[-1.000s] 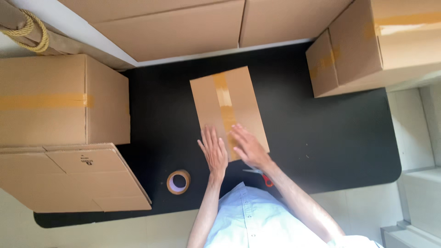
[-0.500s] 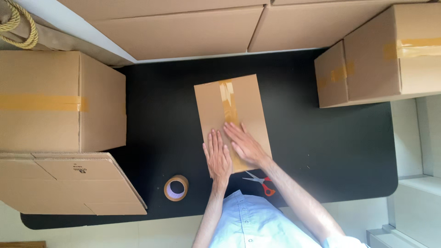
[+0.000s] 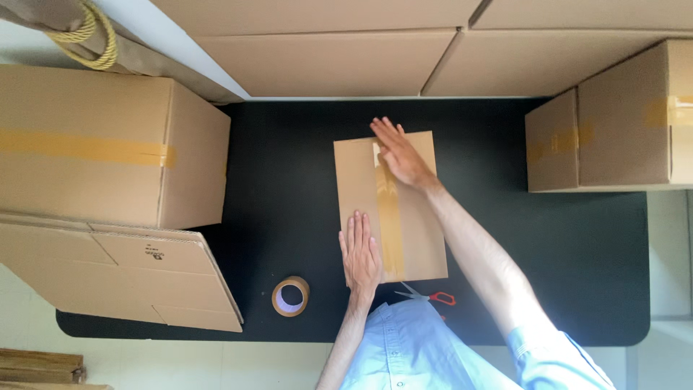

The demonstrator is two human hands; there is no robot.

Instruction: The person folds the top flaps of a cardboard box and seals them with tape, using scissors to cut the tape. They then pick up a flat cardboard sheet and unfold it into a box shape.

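Both hands were laid flat and open on the small cardboard box (image 3: 390, 206) at the middle of the black desk (image 3: 289, 217), nothing being gripped in either. The left hand (image 3: 361, 254) was pressed, fingers together, on the near left part of the lid, just beside the strip of brown tape (image 3: 388, 217) that was run along the box's long axis, from the near edge away toward the far one. The right hand (image 3: 399, 153) was stretched to the far end, its palm set over the top of the tape strip and its fingertips reaching just past the far edge of the box. The long axis of the box was thus seen to lie straight away from the body, with the left hand nearer the body and the right hand farther along the same line. A roll of tape (image 3: 291, 296) was left on the desk near the left wrist, and a pair of red-handled scissors (image 3: 427, 295) lay just beside the near right corner of the box. Larger taped boxes (image 3: 108, 144) were stacked at the left and others at the right (image 3: 606, 137).
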